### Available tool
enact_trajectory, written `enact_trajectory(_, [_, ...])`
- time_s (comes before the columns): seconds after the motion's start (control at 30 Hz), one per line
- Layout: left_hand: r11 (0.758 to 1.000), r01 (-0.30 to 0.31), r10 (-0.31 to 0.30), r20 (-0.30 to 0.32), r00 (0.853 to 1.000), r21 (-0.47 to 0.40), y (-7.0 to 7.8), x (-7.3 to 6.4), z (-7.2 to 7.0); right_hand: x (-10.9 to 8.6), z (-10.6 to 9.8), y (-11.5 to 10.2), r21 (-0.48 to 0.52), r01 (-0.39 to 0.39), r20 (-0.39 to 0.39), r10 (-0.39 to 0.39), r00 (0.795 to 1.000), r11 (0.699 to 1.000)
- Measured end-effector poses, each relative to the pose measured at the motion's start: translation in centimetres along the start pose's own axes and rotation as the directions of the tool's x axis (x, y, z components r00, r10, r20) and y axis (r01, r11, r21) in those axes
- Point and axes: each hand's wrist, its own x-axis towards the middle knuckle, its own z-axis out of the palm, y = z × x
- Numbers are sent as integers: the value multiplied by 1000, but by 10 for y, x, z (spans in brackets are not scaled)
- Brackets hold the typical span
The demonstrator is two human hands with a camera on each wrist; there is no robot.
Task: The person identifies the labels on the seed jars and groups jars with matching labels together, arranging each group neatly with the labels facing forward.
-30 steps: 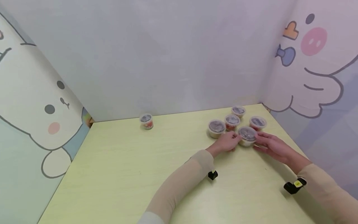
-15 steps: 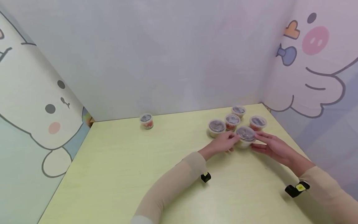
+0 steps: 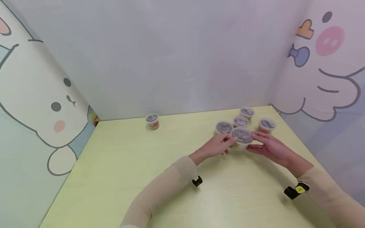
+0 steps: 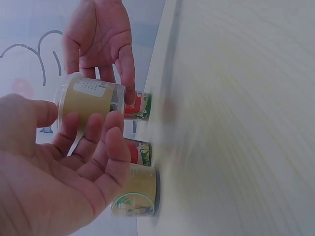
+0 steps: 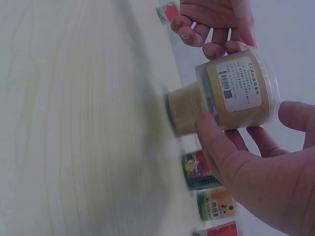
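Observation:
Both hands hold a clear lidded plastic tub (image 3: 242, 136) with a tan wrap, tilted and raised off the table. The white barcode label on the tub (image 5: 241, 88) shows in the right wrist view. My right hand (image 3: 275, 150) has its thumb at the lid end and its fingers along the side and base. From the left, my left hand (image 3: 218, 145) holds the rim and side between thumb and curled fingers. Close behind stands another tan tub (image 3: 223, 126), partly covered by the left hand. A red-labelled tub (image 3: 240, 121) is just beyond the held one.
A second red-labelled tub (image 3: 266, 125) stands to the right, and a smaller lidded tub (image 3: 247, 112) sits at the back. Far left, a lone red-labelled tub (image 3: 152, 122) stands near the back wall (image 3: 182, 63). Printed side panels border the pale yellow table (image 3: 128, 171).
Both hands have carried the tan tub leftward and lifted it slightly, bringing it in front of the other tan tub. The remaining tubs keep their places; the head view has shifted a little.

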Motion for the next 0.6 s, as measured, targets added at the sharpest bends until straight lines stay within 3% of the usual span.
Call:
enact_trajectory(0.13, [1000,1,-1,-10,1000,30,1,-6,-6,5,5,0,-1,18,40,-18,999,1000])
enact_trajectory(0.33, [999,-25,25,-12,1000,45,-2,-14,-15,10,14,-4,-39,-13,29,14,999,999])
enact_trajectory(0.6, [995,-89,86,-55,995,-52,-11,-25,-37,26,34,-16,-112,-27,64,35,997,993])
